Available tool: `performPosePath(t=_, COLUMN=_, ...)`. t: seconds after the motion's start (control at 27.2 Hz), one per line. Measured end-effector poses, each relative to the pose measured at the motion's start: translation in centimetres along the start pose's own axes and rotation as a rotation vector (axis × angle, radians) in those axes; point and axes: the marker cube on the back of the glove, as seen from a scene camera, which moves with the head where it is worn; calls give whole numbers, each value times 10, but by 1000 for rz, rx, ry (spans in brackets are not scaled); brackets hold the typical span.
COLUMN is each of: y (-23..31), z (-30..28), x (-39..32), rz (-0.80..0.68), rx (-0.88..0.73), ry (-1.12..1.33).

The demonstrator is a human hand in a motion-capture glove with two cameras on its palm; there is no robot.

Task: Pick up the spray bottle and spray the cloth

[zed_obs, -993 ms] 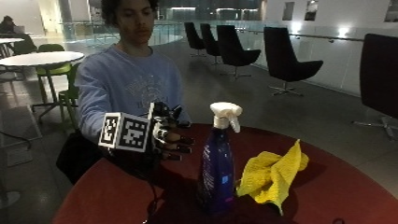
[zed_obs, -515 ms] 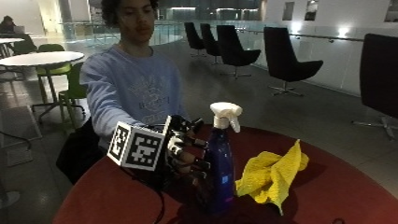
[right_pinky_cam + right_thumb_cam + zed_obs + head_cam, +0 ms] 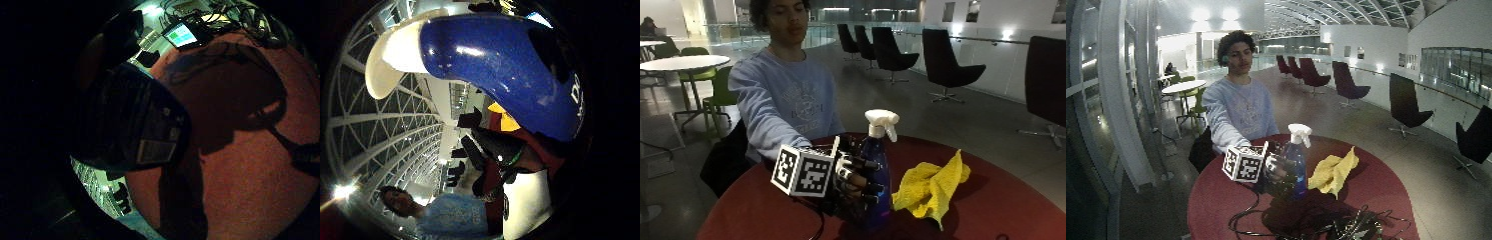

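The gloved right hand [image 3: 852,187] curls its fingers around the blue spray bottle [image 3: 874,170], standing upright on the red table [image 3: 1013,200]. A crumpled yellow cloth [image 3: 929,186] lies just beside the bottle.

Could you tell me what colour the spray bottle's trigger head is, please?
White, above the blue spray bottle; the trigger head shows best in the outside view.

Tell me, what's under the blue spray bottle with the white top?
The blue plastic spray bottle stands on the round red table. Its base is hidden by the black-gloved right hand curled round it.
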Motion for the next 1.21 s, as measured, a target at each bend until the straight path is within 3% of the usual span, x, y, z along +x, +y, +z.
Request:
performPosePath(t=0.85, y=-7, z=21, x=3, rz=-39, rx=168, ry=11)
performPosePath(t=1.21, y=-4, z=13, x=-3, rz=-130, rx=125, ry=-56)
